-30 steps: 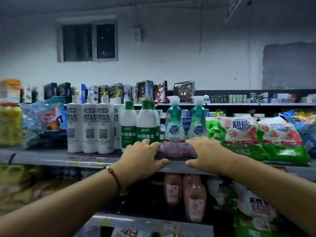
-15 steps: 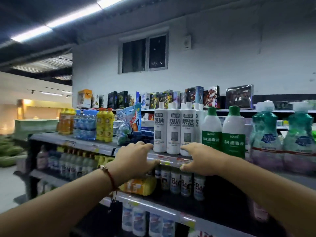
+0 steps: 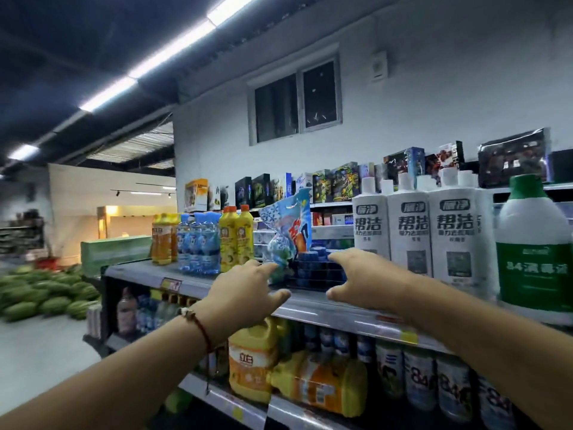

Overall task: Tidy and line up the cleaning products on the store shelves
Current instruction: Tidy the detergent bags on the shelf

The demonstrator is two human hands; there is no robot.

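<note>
A crumpled blue bag of cleaning product (image 3: 291, 231) leans on the top shelf (image 3: 310, 305), beside a black wire basket of blue round blocks (image 3: 316, 268). My left hand (image 3: 245, 290) hovers over the shelf's front edge, fingers spread and reaching toward the bag's bottom. Just right of it, my right hand (image 3: 366, 277) is spread open in front of the basket. Neither hand holds anything. White bottles (image 3: 409, 231) and a green-capped white bottle (image 3: 536, 252) stand in a row to the right. Blue bottles (image 3: 198, 243) and yellow bottles (image 3: 235, 240) stand to the left.
Lower shelves carry yellow detergent jugs (image 3: 251, 361) and several small 84 bottles (image 3: 428, 377). Boxed goods (image 3: 341, 184) line a higher shelf behind. A heap of watermelons (image 3: 40, 290) lies on the floor at the left, past the shelf's end.
The view and both hands have shifted left along the top shelf, from the green pump bottles past the white bottles to the blue bag and basket. My fingers have spread wider.
</note>
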